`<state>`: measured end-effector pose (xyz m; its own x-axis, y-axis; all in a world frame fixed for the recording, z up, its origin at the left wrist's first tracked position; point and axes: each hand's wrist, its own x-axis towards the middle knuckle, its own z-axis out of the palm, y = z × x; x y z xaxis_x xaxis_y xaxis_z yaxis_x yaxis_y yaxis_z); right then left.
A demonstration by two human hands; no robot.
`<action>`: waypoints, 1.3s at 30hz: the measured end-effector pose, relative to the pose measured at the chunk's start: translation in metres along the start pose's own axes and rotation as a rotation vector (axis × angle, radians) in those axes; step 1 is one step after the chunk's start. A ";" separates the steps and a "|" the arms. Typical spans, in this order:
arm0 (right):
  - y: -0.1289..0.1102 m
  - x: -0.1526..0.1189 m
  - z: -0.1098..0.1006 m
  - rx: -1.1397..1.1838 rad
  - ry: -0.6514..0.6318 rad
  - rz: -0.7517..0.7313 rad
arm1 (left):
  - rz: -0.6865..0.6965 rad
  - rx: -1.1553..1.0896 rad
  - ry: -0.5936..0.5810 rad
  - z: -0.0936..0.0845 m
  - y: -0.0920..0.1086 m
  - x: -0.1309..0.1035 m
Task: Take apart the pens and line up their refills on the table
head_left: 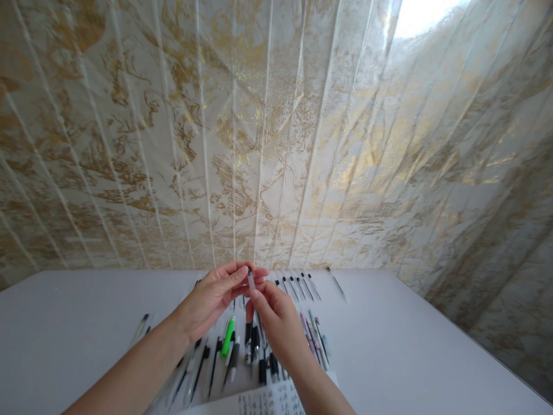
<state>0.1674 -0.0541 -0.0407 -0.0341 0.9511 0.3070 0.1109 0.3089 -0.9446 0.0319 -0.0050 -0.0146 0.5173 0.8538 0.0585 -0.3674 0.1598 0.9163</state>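
Observation:
A clear-barrelled pen [252, 281] with a dark upper end is held up between my two hands, above the table. My left hand [218, 294] pinches its dark end between thumb and fingers. Lower on the same pen, my right hand [276, 320] grips with thumb and forefinger; its lower part is hidden behind that hand. Beneath my hands lie many pens, among them a bright green marker [228, 337] and a grey-and-white pen [235, 358].
Behind my hands, a row of thin black-tipped pens or refills [298, 287] lies along the table [432, 346], with one apart [336, 285] farther right. Pastel pens [315, 337] lie right of my right hand. Written paper [272, 400] is at the front; a gold-patterned curtain [259, 144] hangs behind.

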 end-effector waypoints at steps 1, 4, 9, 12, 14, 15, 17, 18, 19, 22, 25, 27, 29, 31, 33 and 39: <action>0.000 0.000 0.000 0.025 -0.019 0.000 | 0.003 0.004 0.000 0.001 0.000 -0.001; -0.001 0.000 -0.001 0.057 -0.043 0.011 | 0.017 0.015 0.016 0.003 0.002 -0.003; -0.001 -0.002 0.000 -0.046 -0.028 -0.024 | 0.015 0.020 0.030 0.008 0.000 -0.005; -0.002 -0.002 0.002 -0.055 -0.041 -0.050 | 0.010 -0.001 0.038 0.007 -0.002 -0.004; -0.003 -0.001 0.002 -0.024 -0.059 -0.049 | 0.016 -0.005 0.040 0.006 -0.001 -0.004; -0.004 -0.001 0.001 -0.003 -0.067 -0.044 | 0.020 -0.003 0.040 0.006 0.000 -0.004; -0.004 -0.001 0.000 0.027 -0.069 -0.025 | 0.024 0.008 0.037 0.006 0.002 -0.004; -0.005 -0.001 0.000 0.030 -0.064 -0.015 | 0.021 0.013 0.040 0.007 0.002 -0.005; -0.004 -0.001 0.000 0.023 -0.055 -0.008 | 0.019 0.017 0.047 0.007 0.003 -0.005; -0.003 -0.001 0.001 -0.033 -0.041 -0.027 | 0.015 0.017 0.049 0.009 0.002 -0.006; -0.003 -0.002 0.002 -0.054 -0.043 -0.046 | 0.012 0.010 0.043 0.008 0.000 -0.005; -0.003 -0.002 0.002 -0.029 -0.056 -0.039 | 0.020 0.007 0.058 0.006 0.000 -0.004; -0.004 -0.001 0.001 0.004 -0.063 -0.028 | 0.028 0.011 0.053 0.006 0.001 -0.004; -0.004 -0.001 0.000 0.021 -0.056 -0.016 | 0.028 0.019 0.042 0.008 0.002 -0.005; -0.004 -0.001 0.000 0.013 -0.044 -0.013 | 0.029 0.021 0.051 0.009 0.002 -0.006; -0.004 -0.002 0.002 -0.024 -0.056 -0.026 | 0.018 0.006 0.054 0.006 -0.001 -0.006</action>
<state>0.1652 -0.0574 -0.0374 -0.0927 0.9415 0.3240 0.1333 0.3342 -0.9330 0.0342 -0.0132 -0.0136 0.4678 0.8822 0.0540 -0.3715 0.1408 0.9177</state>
